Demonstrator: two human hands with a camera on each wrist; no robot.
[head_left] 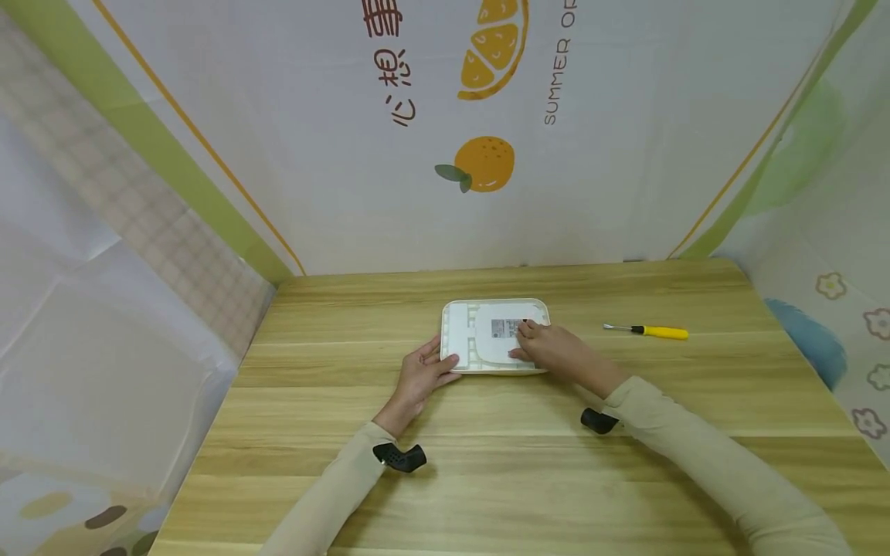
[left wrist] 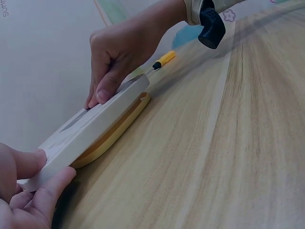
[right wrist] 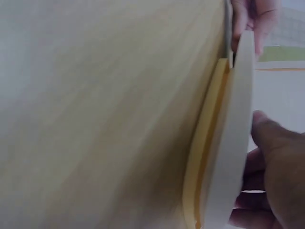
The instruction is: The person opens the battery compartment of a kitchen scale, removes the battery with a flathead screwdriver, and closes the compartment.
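Observation:
A flat white plastic device (head_left: 456, 328) with rounded corners lies with a panelled face up, a grey printed label (head_left: 504, 329) on it. Below its white body shows a yellow lower part (left wrist: 114, 142). My left hand (head_left: 421, 376) grips its left end, thumb on the upper face and fingers at the side and underneath. Over the right half, my right hand (head_left: 549, 347) touches the face beside the label with bent fingers and thumb. Whether anything small sits between those fingertips is hidden. The right wrist view shows the device's long white side (right wrist: 233, 138) edge-on.
To the right lies a screwdriver (head_left: 664, 332) with a yellow handle, its metal tip pointing left. The wood-grain table (head_left: 480, 471) meets a printed cloth (head_left: 389, 216) at the back. More cloth hangs at both sides. Each wrist wears a black camera (head_left: 402, 457).

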